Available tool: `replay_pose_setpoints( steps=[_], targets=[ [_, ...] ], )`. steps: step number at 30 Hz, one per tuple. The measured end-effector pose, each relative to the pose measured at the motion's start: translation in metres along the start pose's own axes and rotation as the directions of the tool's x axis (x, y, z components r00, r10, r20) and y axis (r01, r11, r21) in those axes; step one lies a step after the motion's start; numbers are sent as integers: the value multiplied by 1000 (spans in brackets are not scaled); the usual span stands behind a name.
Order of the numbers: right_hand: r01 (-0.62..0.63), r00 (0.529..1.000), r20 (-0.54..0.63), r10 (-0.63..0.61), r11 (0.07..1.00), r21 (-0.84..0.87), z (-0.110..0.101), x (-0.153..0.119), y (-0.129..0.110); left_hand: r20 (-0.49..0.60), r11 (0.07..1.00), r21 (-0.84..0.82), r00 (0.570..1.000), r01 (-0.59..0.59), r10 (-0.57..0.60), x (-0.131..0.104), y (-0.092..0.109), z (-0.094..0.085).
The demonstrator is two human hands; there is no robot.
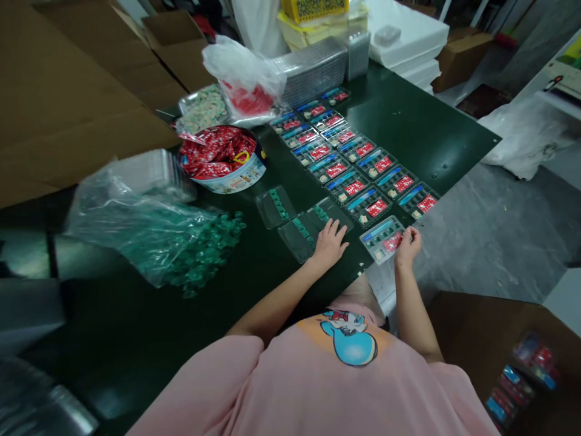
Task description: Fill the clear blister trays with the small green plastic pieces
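Dark green table (385, 109) supports the spread. Clear plastic bag of green pieces (136, 221) lies left, likely for reach. Filled trays (354, 188) sit in tight rows, probably saving space. Left hand (330, 243) spread over a green-filled clear tray (334, 210); right hand (408, 243) pinches a blue-and-red-filled clear tray (379, 238) at the edge, likely steadying it.
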State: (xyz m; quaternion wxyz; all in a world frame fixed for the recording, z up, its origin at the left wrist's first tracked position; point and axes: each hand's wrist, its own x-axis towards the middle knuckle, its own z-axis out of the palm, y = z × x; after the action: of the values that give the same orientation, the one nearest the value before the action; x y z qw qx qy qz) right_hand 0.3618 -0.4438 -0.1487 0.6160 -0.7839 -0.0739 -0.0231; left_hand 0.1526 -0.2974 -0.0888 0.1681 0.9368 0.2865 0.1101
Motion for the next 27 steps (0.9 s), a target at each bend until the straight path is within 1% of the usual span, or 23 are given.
replay_pose_setpoints(
  steps=[3,5,7,9,11,13,15,17,19,20,22,24,25,26,27],
  targets=[
    [33,999,15,-33,999,3,3,-4,-4,-45,999,-24,998,-34,33,4,-9,7],
    [38,999,28,-39,999,12,1,-7,-7,-67,997,-35,996,-63,61,5,-12,6],
    [49,999,14,-49,999,4,-4,-9,-14,-72,994,-39,992,-103,100,5,-13,2],
    [104,994,-25,-105,994,-31,-11,-9,-26,-91,989,-50,987,-137,132,5,-16,-2],
    [212,976,-37,-215,975,-61,-17,-11,-43,-143,987,-73,981,-144,132,3,-17,-5],
    [322,946,34,-321,945,-50,-22,-19,-63,-210,987,-101,973,-124,100,-3,-16,-9],
    [373,911,191,-367,928,1,-26,-33,-80,-256,987,-121,964,-107,73,-16,-9,-13],
    [372,875,315,-367,927,44,-25,-47,-88,-218,985,-122,971,-126,97,-27,-2,-13],
    [280,858,419,-296,955,102,-14,-58,-86,-178,983,-99,974,-156,137,-30,-3,-10],
    [222,835,487,-256,967,129,-6,-63,-85,-163,981,-81,974,-174,159,-29,-7,-9],
    [72,753,633,-181,978,194,11,-75,-82,-159,983,-38,973,-178,170,-30,-13,-10],
    [-108,642,764,-70,978,180,21,-89,-82,-165,982,-2,969,-187,184,-35,-11,-12],
    [-190,589,808,-11,970,152,24,-95,-82,-164,979,10,966,-201,200,-39,-8,-14],
    [-256,545,837,40,959,121,25,-101,-82,-157,975,20,962,-223,223,-44,-4,-16],
    [-304,519,851,77,947,100,27,-106,-82,-145,969,30,958,-245,247,-48,1,-18]
  ],
)
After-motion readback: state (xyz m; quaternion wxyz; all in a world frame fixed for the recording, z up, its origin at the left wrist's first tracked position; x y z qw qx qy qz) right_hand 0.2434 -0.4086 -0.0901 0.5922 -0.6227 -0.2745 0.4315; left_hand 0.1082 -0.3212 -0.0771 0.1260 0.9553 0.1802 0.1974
